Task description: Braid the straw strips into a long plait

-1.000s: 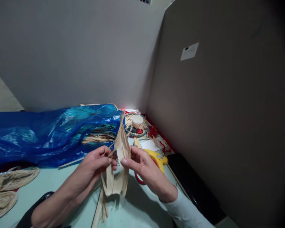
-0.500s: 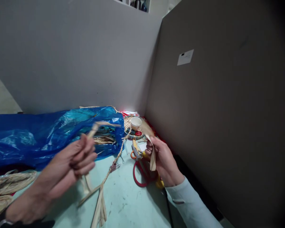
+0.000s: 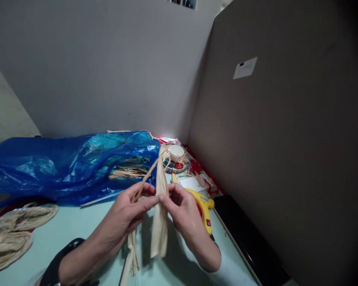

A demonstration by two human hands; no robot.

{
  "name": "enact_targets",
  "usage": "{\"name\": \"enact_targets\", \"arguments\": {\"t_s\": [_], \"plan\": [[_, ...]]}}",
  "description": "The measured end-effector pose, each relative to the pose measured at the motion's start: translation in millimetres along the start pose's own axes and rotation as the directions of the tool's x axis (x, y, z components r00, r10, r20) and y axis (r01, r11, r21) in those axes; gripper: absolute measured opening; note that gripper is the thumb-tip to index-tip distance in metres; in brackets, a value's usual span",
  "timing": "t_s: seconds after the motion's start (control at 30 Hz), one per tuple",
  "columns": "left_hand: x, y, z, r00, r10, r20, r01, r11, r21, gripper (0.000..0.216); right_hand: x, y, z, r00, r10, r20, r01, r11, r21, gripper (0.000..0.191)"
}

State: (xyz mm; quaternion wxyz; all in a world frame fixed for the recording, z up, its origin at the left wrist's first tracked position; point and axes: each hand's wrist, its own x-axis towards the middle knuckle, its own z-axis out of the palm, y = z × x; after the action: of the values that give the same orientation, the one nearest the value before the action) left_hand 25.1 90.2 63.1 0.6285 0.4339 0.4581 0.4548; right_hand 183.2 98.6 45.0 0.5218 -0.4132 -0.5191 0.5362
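In front of me, both hands meet at a wide, pale dried husk strip, which stands upright with its lower end hanging over the table. My right hand pinches its middle between thumb and fingers. My left hand is closed around a narrower twisted husk strand, and its thumb tip touches the wide strip. Below the left hand, loose husk ends hang toward the table. Just beyond my right hand lies a yellow glue gun, partly covered by the hand.
A blue plastic bag with husks inside lies along the back panel. Coiled braided husk pieces rest at left. A woven tray with a white bowl stands at the back. A black flat object lies along the right panel.
My hands were apart and have come together at the wide strip. The left hand moved right, the right hand slightly left. The red-handled scissors are now mostly hidden. The view has shifted slightly.
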Motion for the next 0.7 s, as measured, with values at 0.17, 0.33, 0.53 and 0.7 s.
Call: {"name": "enact_targets", "arguments": {"t_s": [0.17,0.33,0.53,0.7], "plan": [[2,-5,-6,0.996,0.090,-0.021,-0.085,0.982,0.170,0.032,-4,-4,3,0.989,0.007,0.145,-0.004,1.000,-0.018,0.028],[7,-4,-9,0.991,0.135,-0.002,-0.131,0.965,0.227,0.026,-4,-3,2,0.993,0.044,0.109,-0.048,0.998,0.029,0.028],[5,-6,-6,0.993,0.116,0.006,-0.115,0.967,0.226,0.022,-1,3,1,0.988,0.082,0.133,-0.093,0.992,0.084,0.032],[5,-5,-8,0.994,0.104,0.015,-0.105,0.969,0.224,0.019,2,6,-1,0.983,0.113,0.145,-0.131,0.984,0.123,0.027]]}}
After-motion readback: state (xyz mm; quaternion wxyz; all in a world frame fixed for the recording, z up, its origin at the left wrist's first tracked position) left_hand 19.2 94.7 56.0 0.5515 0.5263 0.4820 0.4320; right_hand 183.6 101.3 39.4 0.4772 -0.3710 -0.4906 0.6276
